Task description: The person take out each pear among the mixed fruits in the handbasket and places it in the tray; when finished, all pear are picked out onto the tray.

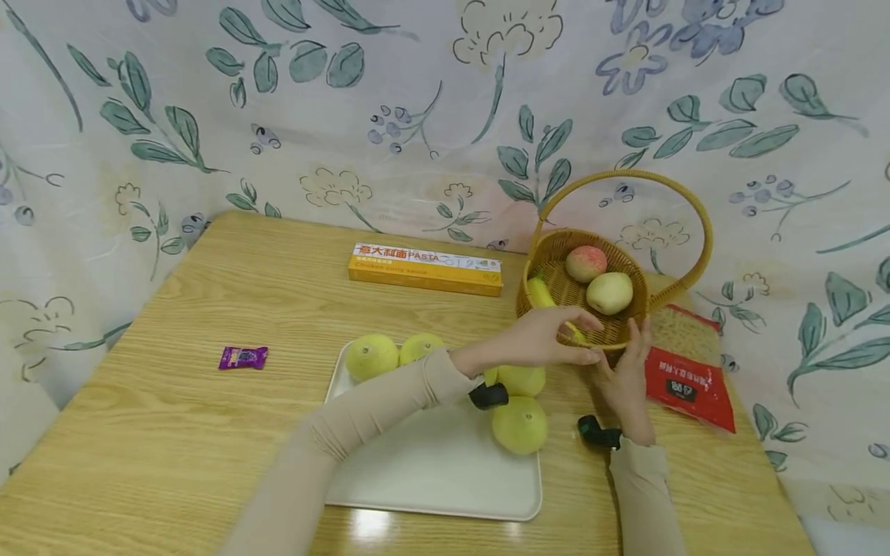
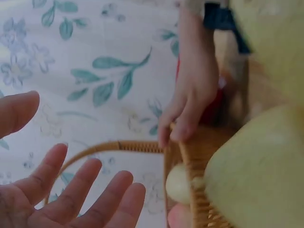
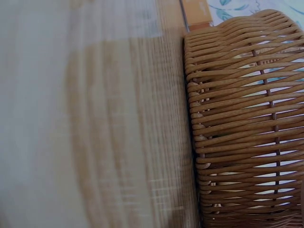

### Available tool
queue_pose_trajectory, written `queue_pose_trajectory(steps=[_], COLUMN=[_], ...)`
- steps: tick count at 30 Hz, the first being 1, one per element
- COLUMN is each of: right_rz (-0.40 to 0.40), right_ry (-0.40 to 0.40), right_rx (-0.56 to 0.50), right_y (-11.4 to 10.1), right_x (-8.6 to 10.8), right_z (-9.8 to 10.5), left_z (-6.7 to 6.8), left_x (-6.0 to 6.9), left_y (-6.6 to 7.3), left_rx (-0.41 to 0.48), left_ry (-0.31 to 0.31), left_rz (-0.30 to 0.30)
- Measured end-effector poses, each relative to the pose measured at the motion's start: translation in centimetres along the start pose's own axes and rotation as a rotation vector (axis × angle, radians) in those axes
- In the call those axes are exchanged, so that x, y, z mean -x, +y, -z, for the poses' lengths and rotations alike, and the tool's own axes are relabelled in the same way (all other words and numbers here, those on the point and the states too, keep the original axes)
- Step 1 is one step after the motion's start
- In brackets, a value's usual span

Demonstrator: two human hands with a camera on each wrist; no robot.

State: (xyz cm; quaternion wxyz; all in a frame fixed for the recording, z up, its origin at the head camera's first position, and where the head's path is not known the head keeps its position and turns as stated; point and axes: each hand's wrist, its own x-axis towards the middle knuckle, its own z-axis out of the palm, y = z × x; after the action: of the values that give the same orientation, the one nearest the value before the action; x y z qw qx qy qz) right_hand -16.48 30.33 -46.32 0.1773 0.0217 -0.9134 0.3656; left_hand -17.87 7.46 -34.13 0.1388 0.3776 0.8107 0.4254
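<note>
A wicker basket (image 1: 566, 239) with a tall handle holds a reddish peach (image 1: 586, 263), a pale yellow round fruit (image 1: 609, 293) and a banana (image 1: 541, 293). My right hand (image 1: 624, 386) grips the basket's near rim; in the left wrist view its fingers straddle that rim. Over the near left side of the basket is my left hand (image 1: 545, 337), its fingers spread and holding nothing in the left wrist view. Below the left wrist, several yellow-green pomelo-like fruits (image 1: 520, 425) sit on a white tray (image 1: 431, 471). The right wrist view shows the basket's woven side (image 3: 247, 118), not the hand.
A yellow pasta box (image 1: 426, 270) lies at the back of the wooden table (image 1: 174, 432), left of the basket. On the right, a red pasta bag (image 1: 688, 378) lies flat beside the basket. A small purple packet (image 1: 242, 357) is at the left. Floral cloth hangs behind.
</note>
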Motion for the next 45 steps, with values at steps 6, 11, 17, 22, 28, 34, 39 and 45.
queue_pose_trajectory(steps=[6,11,17,22,28,34,39,45], right_rz=[-0.041,-0.032,-0.015,-0.014,-0.011,0.0,0.026,0.014], right_ry=[-0.013,-0.01,0.002,0.007,0.014,0.02,0.024,0.028], right_rx=[-0.005,-0.015,-0.016,-0.002,-0.012,-0.026,-0.02,-0.005], right_y=[-0.1,-0.1,-0.1,0.1,0.3,0.2,0.1,0.4], right_x=[0.0,0.0,0.0,-0.1,0.0,0.1,0.0,0.0], right_z=[0.1,0.0,0.1,0.3,0.0,-0.6,-0.6,-0.4], left_z=[1.8,2.6,3.2,3.4,2.7,2.0,1.5,0.6], left_x=[-3.2,-5.6,-8.6,-11.0,-12.6,-13.7,-14.8,-16.4], left_y=[-0.8,-1.3,-1.6,-2.2,-3.0,-4.0,-4.5,-4.9], left_rx=[-0.101,-0.192,-0.265,-0.178,-0.051,-0.014,0.036,0.031], left_ry=[-0.013,-0.072,-0.097,-0.051,0.008,0.032,0.03,-0.005], left_rz=[0.016,0.058,0.131,0.202,0.279,0.394,0.428,0.44])
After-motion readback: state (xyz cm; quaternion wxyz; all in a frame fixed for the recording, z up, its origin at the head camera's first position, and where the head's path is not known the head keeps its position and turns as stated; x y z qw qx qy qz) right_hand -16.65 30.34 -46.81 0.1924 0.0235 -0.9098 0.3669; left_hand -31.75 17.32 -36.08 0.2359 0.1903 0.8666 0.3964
